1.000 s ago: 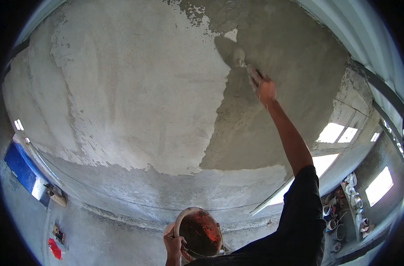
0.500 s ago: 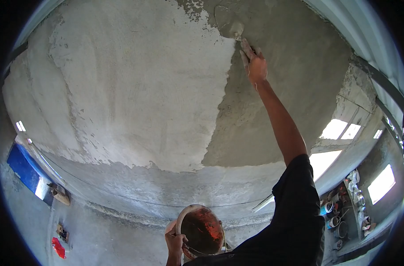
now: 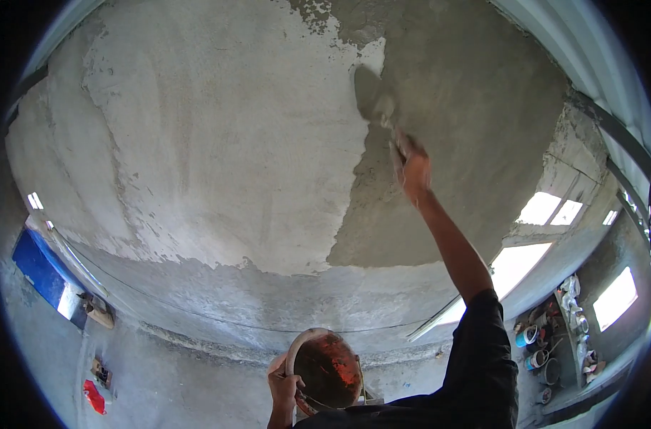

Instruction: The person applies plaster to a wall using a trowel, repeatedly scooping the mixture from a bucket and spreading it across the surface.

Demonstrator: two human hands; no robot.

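I am looking up at a concrete ceiling (image 3: 218,143). My right hand (image 3: 413,168) is raised and grips the handle of a trowel (image 3: 370,96), whose blade lies flat against the ceiling at the edge of the darker wet plaster (image 3: 447,129). The pale dry surface spreads to the left of that edge. Low in the view, my left hand (image 3: 282,390) holds the rim of a round orange-red pan (image 3: 327,372) with dark mortar in it.
A wall (image 3: 254,314) meets the ceiling below the plastered area. Bright window openings (image 3: 547,214) lie to the right. Several cans and containers (image 3: 543,350) stand on a shelf at lower right. A blue panel (image 3: 36,275) and a red object (image 3: 91,397) are at left.
My right hand swept the trowel up along the plaster edge, then came back down and slightly left. The pan in my left hand has hardly moved.
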